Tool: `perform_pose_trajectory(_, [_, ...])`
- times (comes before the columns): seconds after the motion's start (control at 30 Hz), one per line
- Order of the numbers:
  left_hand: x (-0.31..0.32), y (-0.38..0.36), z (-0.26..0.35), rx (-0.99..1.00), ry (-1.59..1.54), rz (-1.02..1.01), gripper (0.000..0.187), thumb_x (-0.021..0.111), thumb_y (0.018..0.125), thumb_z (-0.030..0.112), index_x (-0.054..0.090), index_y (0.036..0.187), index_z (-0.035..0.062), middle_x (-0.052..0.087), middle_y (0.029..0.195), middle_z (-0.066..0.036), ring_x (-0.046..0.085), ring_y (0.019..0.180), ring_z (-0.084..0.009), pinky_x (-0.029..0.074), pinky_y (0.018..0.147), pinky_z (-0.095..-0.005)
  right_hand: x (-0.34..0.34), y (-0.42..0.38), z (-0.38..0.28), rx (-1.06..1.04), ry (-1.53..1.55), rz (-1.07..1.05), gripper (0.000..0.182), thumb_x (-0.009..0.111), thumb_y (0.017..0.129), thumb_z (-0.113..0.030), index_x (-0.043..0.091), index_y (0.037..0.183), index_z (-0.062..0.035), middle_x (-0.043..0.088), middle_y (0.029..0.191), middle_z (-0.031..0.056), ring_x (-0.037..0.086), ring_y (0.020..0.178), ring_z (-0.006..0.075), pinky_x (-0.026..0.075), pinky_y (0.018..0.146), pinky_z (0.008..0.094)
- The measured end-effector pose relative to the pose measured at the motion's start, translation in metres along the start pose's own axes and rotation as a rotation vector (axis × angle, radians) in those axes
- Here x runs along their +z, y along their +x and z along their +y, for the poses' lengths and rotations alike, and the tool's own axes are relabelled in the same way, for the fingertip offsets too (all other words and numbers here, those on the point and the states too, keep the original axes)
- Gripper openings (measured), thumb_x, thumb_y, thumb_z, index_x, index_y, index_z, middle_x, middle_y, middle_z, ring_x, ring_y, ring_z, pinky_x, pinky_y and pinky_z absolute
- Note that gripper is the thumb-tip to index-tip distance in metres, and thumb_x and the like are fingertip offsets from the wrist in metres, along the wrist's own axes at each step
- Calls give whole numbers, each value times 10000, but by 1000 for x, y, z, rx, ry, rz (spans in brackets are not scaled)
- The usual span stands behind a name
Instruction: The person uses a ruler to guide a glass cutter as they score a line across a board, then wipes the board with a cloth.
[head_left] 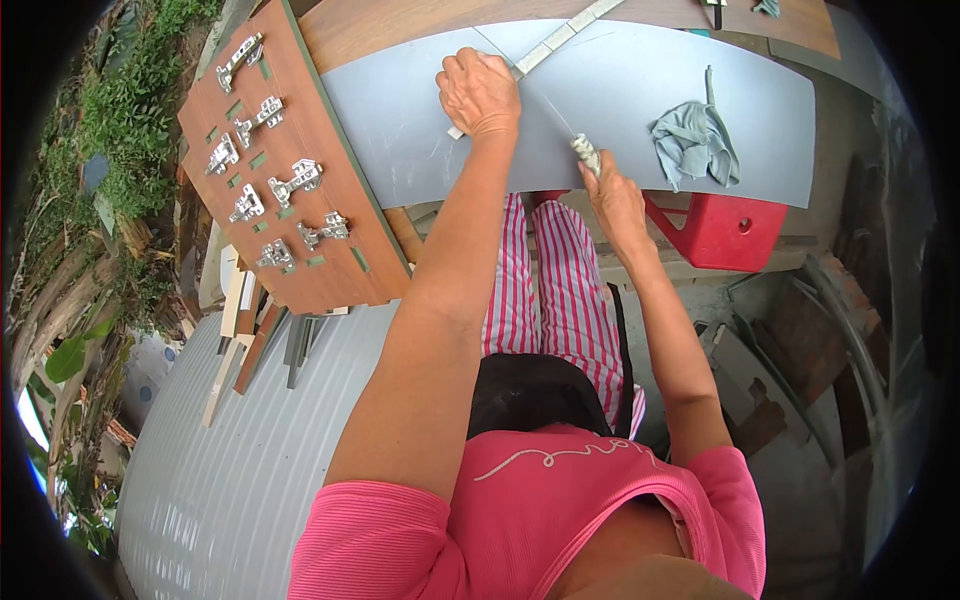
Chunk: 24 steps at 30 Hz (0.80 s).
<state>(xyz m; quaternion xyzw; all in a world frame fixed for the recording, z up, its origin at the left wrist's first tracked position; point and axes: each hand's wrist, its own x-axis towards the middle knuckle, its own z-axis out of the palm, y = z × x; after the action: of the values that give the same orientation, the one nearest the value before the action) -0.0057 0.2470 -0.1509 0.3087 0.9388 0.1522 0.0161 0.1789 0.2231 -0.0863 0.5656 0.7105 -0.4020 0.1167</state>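
A grey sheet [380,120] lies across the work surface in front of me. My left hand [478,92] is closed on a pale metal strip [560,40] that runs diagonally over the sheet, its lower end showing below the fist. My right hand [612,195] wraps round the wrapped handle of a thin tool [586,152] at the sheet's near edge. A fine line runs from the tool up toward the strip; whether it is a blade or a mark, I cannot tell. Right of that hand, a crumpled grey-green cloth [695,145] rests on the sheet.
At the left, a brown slotted board [330,180] carries several metal hinges [296,182]. A red plastic stool [722,232] stands under the sheet's right part. Wood strips [228,375] lie lower left on corrugated metal [270,430]. A brown board [400,25] lies behind the sheet.
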Motion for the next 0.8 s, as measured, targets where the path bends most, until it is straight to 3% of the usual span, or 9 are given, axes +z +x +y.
perform_pose_trajectory(0.17, [1,-1,-2,-1,13,-2,233,453,845,234,568,815,33,567,867,-136,546,818,-327,460,714,-436,1,39,-32,-108,10,25,263,498,925,-279,460,994,-28,621,712,237,609,718,437,474,631,512])
perform_pose_trajectory(0.4, [0,0,-1,-7,26,-10,218,480,826,222,574,806,26,548,834,-138,530,804,-304,459,723,-410,7,4,6,-17,-21,-1,269,490,929,-287,462,994,-28,616,699,238,608,723,438,474,626,511])
perform_pose_trajectory(0.8, [1,-1,0,5,25,1,207,491,823,215,572,806,26,550,849,-142,534,806,-307,462,722,-407,4,20,-12,-47,-4,9,276,487,931,-293,464,1002,-27,620,715,227,608,741,431,473,644,510])
